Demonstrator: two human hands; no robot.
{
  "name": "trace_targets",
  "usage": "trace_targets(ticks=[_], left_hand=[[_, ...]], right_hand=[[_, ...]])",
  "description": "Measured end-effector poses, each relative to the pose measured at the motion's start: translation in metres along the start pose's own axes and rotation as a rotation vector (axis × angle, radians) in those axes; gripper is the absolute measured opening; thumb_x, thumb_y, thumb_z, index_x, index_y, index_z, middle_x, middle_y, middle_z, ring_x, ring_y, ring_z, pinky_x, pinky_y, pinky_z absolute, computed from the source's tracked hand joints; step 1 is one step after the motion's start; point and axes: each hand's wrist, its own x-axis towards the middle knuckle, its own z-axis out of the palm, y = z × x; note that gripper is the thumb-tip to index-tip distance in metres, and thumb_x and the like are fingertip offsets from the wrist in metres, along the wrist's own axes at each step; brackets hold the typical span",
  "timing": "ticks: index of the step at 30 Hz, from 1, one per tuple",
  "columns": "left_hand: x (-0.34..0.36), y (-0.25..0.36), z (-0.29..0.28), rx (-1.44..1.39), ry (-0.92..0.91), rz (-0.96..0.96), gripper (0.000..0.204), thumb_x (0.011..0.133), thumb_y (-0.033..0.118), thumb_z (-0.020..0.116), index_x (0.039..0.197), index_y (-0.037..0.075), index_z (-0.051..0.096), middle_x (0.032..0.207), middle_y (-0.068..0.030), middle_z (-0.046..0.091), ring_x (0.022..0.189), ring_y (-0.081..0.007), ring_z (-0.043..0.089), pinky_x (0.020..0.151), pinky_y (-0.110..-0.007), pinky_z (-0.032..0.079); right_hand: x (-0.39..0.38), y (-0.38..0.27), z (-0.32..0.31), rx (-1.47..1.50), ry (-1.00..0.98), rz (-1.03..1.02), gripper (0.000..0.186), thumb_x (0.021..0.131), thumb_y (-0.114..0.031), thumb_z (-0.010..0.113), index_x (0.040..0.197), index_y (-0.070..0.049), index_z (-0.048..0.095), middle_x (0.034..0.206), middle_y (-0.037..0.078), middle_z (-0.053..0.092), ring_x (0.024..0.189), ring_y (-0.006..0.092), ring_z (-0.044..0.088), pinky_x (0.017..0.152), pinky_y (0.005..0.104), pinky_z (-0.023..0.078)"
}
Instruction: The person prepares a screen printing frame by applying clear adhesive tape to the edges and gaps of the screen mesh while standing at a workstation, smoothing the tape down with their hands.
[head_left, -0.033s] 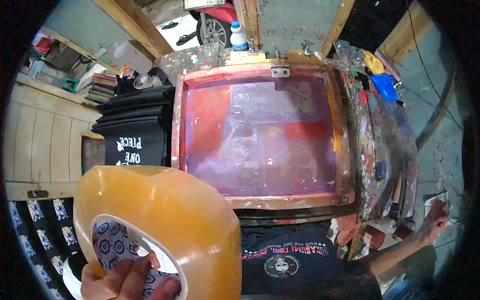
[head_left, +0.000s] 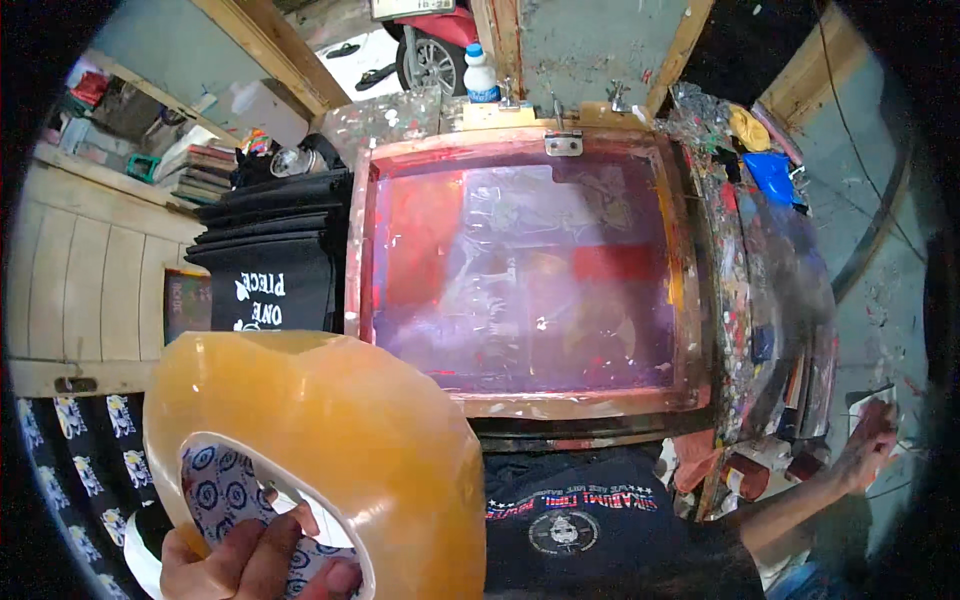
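My left hand (head_left: 260, 560) grips a large roll of amber clear tape (head_left: 330, 400), fingers inside its patterned cardboard core; the roll fills the lower left of the view. Behind it lies a wooden-framed printing screen (head_left: 520, 280) with purple and red stained mesh, held at the back by a metal clamp (head_left: 563, 143). My right arm reaches out to the lower right, where my right hand (head_left: 872, 437) has curled fingers at a small white item (head_left: 862, 402); what it holds is unclear. My dark printed shirt (head_left: 610, 540) shows at the bottom.
Black printed fabric pieces (head_left: 265, 225) are stacked left of the screen. A white bottle (head_left: 480, 75) stands behind it. A paint-caked side ledge (head_left: 760, 300) carries a blue bag (head_left: 770, 178). A pale wooden panel (head_left: 110, 290) is at the left, a motorbike (head_left: 430, 60) beyond the doorway.
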Motion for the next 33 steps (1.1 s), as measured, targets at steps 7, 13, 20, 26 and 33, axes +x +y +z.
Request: trace_targets(ticks=[7,13,20,26,33], left_hand=[[-0.011,-0.003,0.011,0.060,0.097,0.080,0.010,0.076,0.019,0.074,0.086,0.019,0.073,0.087,-0.0132,0.073,0.066,-0.0264,0.069,0.058,-0.034,0.054],[0.000,0.006,0.018,0.199,-0.027,-0.109,0.021,0.070,0.016,0.081,0.090,0.015,0.076,0.098,-0.0146,0.072,0.078,-0.0297,0.068,0.068,-0.038,0.054],[-0.012,-0.125,0.202,0.140,0.045,-0.218,0.031,0.073,0.010,0.079,0.104,0.016,0.078,0.102,-0.0121,0.072,0.079,-0.0252,0.068,0.068,-0.034,0.054],[-0.032,-0.190,0.343,0.271,0.080,-0.244,0.031,0.084,0.019,0.072,0.115,0.017,0.073,0.093,-0.0122,0.071,0.075,-0.0280,0.070,0.071,-0.037,0.055],[-0.057,-0.177,0.388,0.142,-0.010,-0.547,0.059,0.084,0.032,0.074,0.134,0.006,0.058,0.101,-0.0146,0.068,0.086,-0.0335,0.069,0.080,-0.042,0.052]], right_hand=[[-0.035,0.039,0.082,0.240,-0.312,0.230,0.018,0.087,-0.008,0.070,0.096,-0.008,0.054,0.099,0.004,0.059,0.094,0.0177,0.056,0.086,0.0337,0.048],[-0.021,-0.061,0.125,-0.122,-0.539,0.047,0.026,0.077,-0.010,0.081,0.096,-0.008,0.062,0.085,0.003,0.061,0.082,0.0161,0.057,0.078,0.0312,0.047],[0.021,-0.291,0.202,-0.300,-0.970,-0.479,0.013,0.070,-0.003,0.077,0.082,-0.002,0.072,0.073,0.009,0.062,0.067,0.0208,0.057,0.062,0.0329,0.043],[0.011,-0.362,0.244,-0.408,-1.045,-0.730,0.019,0.070,-0.014,0.073,0.086,-0.004,0.074,0.073,0.008,0.059,0.068,0.0224,0.058,0.060,0.0335,0.041],[0.007,-0.395,0.266,-0.539,-1.163,-0.900,0.017,0.069,-0.014,0.076,0.086,-0.011,0.076,0.074,0.005,0.059,0.067,0.0212,0.059,0.056,0.0325,0.042]])
